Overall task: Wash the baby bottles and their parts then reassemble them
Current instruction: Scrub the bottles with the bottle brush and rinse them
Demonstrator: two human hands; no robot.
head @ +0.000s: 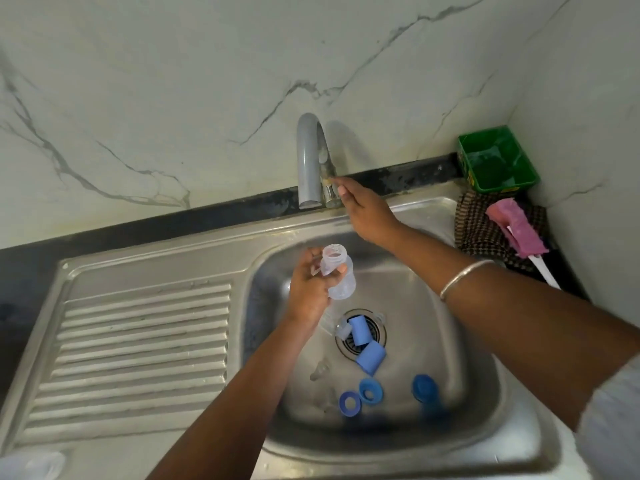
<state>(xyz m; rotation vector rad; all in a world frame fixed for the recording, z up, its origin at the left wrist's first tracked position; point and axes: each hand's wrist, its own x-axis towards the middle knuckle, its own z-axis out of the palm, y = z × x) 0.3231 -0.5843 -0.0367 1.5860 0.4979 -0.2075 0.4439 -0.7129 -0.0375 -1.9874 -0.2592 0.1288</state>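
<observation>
The left hand [310,289] grips a clear baby bottle [337,273] over the sink [485,393], mouth tilted toward the faucet [310,161], ready for rinsing, while the right hand [363,211] pinches the tap handle [330,188], probably to start water.

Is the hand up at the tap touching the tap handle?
Touching. The head view shows the right hand with its fingertips on the tap handle, no gap between them, beside the grey spout.
</observation>
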